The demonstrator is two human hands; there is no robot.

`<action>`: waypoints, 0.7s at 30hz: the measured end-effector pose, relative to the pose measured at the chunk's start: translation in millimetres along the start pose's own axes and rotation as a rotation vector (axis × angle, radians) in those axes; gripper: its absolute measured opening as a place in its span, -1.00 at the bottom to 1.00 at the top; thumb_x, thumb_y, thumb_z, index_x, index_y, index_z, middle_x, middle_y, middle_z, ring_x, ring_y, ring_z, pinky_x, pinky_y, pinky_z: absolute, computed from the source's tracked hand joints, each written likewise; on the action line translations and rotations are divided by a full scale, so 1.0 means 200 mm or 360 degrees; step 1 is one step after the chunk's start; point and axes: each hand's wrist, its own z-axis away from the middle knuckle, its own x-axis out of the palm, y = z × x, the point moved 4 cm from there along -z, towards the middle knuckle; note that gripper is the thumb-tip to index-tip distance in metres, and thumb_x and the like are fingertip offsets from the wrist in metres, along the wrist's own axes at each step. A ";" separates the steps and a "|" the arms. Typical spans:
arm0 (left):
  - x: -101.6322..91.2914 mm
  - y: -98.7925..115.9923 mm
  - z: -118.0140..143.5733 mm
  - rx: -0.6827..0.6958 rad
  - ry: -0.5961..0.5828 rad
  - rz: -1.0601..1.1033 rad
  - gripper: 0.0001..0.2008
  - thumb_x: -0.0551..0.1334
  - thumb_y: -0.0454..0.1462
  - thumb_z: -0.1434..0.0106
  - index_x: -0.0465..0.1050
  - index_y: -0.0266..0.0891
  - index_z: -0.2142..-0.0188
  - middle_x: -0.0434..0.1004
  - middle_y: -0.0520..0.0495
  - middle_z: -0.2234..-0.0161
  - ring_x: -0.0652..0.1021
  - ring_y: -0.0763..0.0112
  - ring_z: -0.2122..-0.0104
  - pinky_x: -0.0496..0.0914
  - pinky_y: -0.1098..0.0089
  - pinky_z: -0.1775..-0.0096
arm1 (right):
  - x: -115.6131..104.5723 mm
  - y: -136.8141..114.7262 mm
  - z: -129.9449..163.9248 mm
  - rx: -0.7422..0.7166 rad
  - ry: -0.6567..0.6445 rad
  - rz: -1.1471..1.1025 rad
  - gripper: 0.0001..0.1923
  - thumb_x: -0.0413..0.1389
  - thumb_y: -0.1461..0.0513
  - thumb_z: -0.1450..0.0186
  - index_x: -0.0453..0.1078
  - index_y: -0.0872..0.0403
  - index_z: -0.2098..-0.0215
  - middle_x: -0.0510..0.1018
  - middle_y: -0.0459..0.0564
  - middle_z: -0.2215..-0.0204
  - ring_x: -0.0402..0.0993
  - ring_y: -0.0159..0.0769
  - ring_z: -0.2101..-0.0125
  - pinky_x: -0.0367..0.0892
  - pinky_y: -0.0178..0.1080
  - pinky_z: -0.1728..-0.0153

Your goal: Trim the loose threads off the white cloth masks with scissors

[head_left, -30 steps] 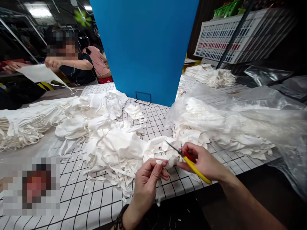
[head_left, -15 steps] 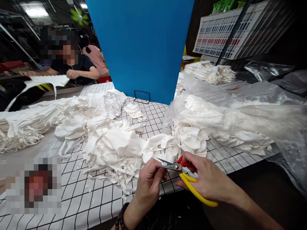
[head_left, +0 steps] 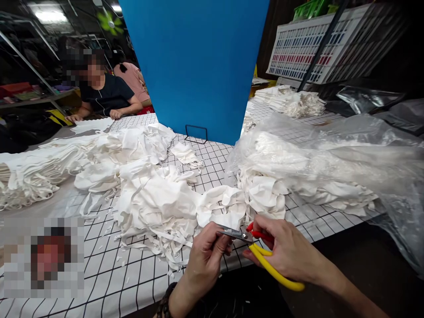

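Note:
A pair of scissors (head_left: 244, 236) with one red and one yellow handle is in my right hand (head_left: 286, 247), fingers wrapped round the handles. Its blades point left and lie nearly together. My left hand (head_left: 206, 254) is pinched closed at the blade tips; whatever sits between its thumb and fingers is hidden. Just beyond both hands, a white cloth piece (head_left: 223, 205) lies on the grid-patterned tablecloth (head_left: 115, 282). To its left rises a heap of white cloth pieces (head_left: 159, 198) with narrow straps trailing toward me.
A blue board (head_left: 198, 66) stands upright at the back. Clear plastic (head_left: 347, 163) covers more white cloth on the right. Stacked cloth (head_left: 33, 176) lies at left, near a seated co-worker (head_left: 106, 95). White crates (head_left: 304, 48) stand at upper right.
The scissor blades have closed from a narrow V to nearly together. My hands have barely moved. The co-worker at left has lowered a white cloth piece onto the table.

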 end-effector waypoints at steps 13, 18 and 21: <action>-0.06 -0.02 0.04 -0.0100 0.0010 0.0100 -0.77 0.10 -0.21 -0.39 0.41 -0.25 0.36 0.36 -0.03 0.40 0.42 0.43 0.39 0.29 0.42 0.31 | 0.08 0.19 -0.09 0.0049 0.0135 -0.0664 -0.64 0.27 0.08 -0.11 0.14 0.00 0.46 0.28 -0.25 0.62 0.19 -0.43 0.60 0.10 -0.37 0.59; -0.13 -0.06 0.10 -0.0119 0.0028 0.0064 -0.75 0.09 -0.19 -0.38 0.38 -0.24 0.38 0.33 -0.04 0.42 0.39 0.39 0.39 0.25 0.39 0.33 | 0.07 0.27 -0.26 0.0210 0.0404 -0.0604 -0.80 0.16 0.11 -0.21 0.25 -0.01 0.30 0.55 -0.07 0.32 0.46 -0.28 0.43 0.31 -0.29 0.46; -0.16 -0.07 0.13 -0.0086 -0.0024 -0.0103 -0.75 0.08 -0.20 -0.37 0.37 -0.24 0.41 0.36 -0.04 0.44 0.39 0.38 0.40 0.23 0.39 0.33 | 0.13 0.20 -0.36 0.0168 0.0358 -0.0294 -0.86 0.15 0.20 -0.19 0.29 -0.01 0.29 0.58 -0.05 0.32 0.48 -0.22 0.38 0.28 -0.26 0.42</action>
